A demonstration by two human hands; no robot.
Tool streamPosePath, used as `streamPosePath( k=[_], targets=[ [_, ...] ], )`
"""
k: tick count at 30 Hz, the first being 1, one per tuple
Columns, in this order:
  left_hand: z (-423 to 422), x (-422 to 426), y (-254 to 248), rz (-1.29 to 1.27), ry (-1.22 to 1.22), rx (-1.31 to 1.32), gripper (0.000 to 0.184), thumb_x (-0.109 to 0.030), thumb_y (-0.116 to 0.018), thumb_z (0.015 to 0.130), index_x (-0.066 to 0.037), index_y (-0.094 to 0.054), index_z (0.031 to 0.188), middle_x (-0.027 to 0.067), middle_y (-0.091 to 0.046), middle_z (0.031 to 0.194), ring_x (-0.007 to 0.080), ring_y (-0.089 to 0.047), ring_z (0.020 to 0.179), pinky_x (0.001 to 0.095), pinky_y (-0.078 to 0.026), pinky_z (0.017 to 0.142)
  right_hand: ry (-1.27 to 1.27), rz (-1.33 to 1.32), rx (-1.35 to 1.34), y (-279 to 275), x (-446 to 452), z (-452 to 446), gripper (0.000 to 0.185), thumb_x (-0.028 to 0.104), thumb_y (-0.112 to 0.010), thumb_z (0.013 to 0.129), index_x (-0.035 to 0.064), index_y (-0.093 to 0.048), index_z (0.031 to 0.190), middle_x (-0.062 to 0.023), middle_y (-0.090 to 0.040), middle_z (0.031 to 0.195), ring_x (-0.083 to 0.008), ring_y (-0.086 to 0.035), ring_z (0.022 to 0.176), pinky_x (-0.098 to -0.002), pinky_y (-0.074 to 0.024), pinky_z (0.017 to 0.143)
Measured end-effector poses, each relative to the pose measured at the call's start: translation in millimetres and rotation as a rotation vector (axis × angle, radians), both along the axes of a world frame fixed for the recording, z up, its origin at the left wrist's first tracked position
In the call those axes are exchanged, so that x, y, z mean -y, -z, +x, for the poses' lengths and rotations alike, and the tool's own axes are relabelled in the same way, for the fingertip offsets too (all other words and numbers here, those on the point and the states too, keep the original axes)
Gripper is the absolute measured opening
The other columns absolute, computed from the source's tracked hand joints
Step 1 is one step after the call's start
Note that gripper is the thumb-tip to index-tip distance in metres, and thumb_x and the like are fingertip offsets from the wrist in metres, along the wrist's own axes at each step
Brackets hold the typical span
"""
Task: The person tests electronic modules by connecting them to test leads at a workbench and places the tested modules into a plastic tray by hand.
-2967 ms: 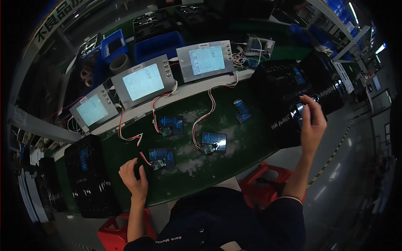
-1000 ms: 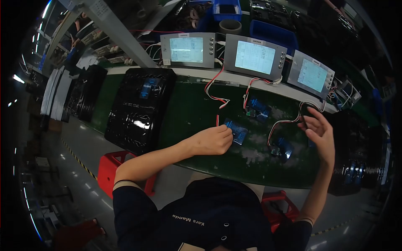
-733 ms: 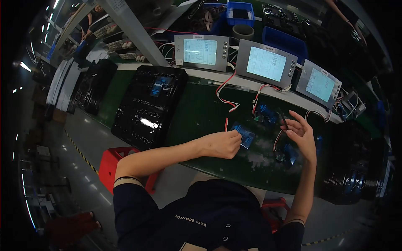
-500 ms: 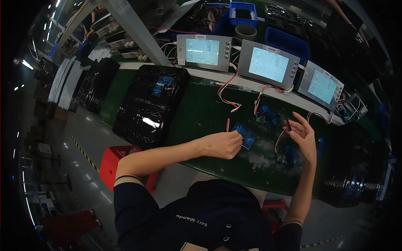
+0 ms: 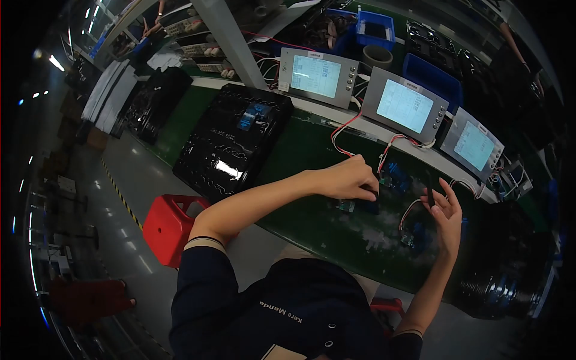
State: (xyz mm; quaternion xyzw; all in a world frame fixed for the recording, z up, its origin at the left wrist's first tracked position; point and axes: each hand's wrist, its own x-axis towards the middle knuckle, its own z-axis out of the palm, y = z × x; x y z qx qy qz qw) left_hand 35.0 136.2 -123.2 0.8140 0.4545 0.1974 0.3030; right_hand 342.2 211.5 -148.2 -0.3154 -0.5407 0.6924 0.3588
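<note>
My left hand (image 5: 353, 178) is closed, its fingers bent down over a blue wrapped pack (image 5: 368, 207) with a small green board (image 5: 346, 206) at its edge; what the fingertips grip is hidden. My right hand (image 5: 445, 207) holds a thin dark stick-like tool (image 5: 430, 193) between thumb and fingers, above the bench. Between the hands lies a second blue pack (image 5: 397, 174), wired in red and white to its board. Below my right hand sits another blue pack (image 5: 422, 235) with a board (image 5: 408, 240). Red and white leads (image 5: 337, 139) run from the left screen unit towards my left hand.
Three grey screen units (image 5: 317, 77) (image 5: 405, 105) (image 5: 473, 144) line the bench's back. A large black wrapped block (image 5: 231, 141) lies left, more black blocks (image 5: 498, 264) right. Blue bins (image 5: 375, 29) and a grey ring (image 5: 377, 56) stand behind. A red stool (image 5: 165, 231) is on the floor.
The view has swung, shifting the bench rightward and down in the picture. My left hand has moved up and over the near pack, covering the wire ends. My right hand still holds the dark tool.
</note>
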Motion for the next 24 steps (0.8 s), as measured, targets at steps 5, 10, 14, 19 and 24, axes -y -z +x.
streamPosePath(
  k=[5, 10, 14, 19, 24],
  targets=[
    [-85.1, 71.6, -58.4, -0.157, -0.560, 0.458, 0.022, -0.017, -0.069, 0.087, 0.000, -0.071, 0.099, 0.0041, -0.066, 0.082, 0.0072, -0.059, 0.073, 0.0218, -0.047, 0.065, 0.010, -0.019, -0.059, -6.2, 4.6, 2.1, 0.071, 0.010, -0.070, 0.080, -0.0031, -0.036, 0.141, -0.0204, -0.060, 0.122, -0.0284, -0.060, 0.111, -0.0395, -0.0454, 0.101],
    [-176.8, 164.8, -65.4, -0.141, -1.296, 0.349, 0.019, -0.014, -0.071, 0.085, 0.003, -0.070, 0.093, 0.0036, -0.068, 0.077, 0.0061, -0.060, 0.067, 0.0200, -0.049, 0.062, -0.013, -0.011, -0.054, -11.8, 6.7, -1.1, 0.075, 0.017, -0.072, 0.079, -0.0042, -0.036, 0.141, -0.0201, -0.060, 0.122, -0.0274, -0.061, 0.110, -0.0386, -0.0461, 0.100],
    [-197.7, 179.4, -44.2, -0.312, -1.360, 0.220, 0.018, -0.015, -0.071, 0.084, 0.002, -0.072, 0.091, 0.0019, -0.067, 0.072, 0.0068, -0.059, 0.064, 0.0196, -0.045, 0.058, -0.039, -0.004, -0.040, -13.9, 8.3, -8.4, 0.075, 0.017, -0.072, 0.078, -0.0042, -0.036, 0.141, -0.0196, -0.060, 0.122, -0.0272, -0.061, 0.109, -0.0381, -0.0463, 0.100],
    [-197.0, 170.4, -33.6, -0.301, -1.299, 0.285, 0.022, -0.014, -0.072, 0.083, 0.004, -0.070, 0.096, 0.0032, -0.067, 0.072, 0.0069, -0.051, 0.055, 0.0216, -0.043, 0.054, -0.021, -0.006, -0.032, -13.6, 14.6, -12.6, 0.072, 0.011, -0.071, 0.079, -0.0039, -0.037, 0.141, -0.0176, -0.061, 0.119, -0.0261, -0.061, 0.109, -0.0373, -0.0461, 0.099],
    [-136.0, 157.2, -43.8, 0.378, -1.348, -0.010, 0.019, -0.007, -0.068, 0.085, 0.000, -0.069, 0.102, 0.0023, -0.066, 0.083, 0.0037, -0.054, 0.063, 0.0189, -0.042, 0.056, 0.033, 0.147, 0.076, -21.0, 46.6, -38.1, 0.076, -0.001, -0.073, 0.072, -0.0013, -0.039, 0.140, -0.0150, -0.056, 0.127, -0.0249, -0.057, 0.115, -0.0342, -0.0422, 0.101]
  ],
)
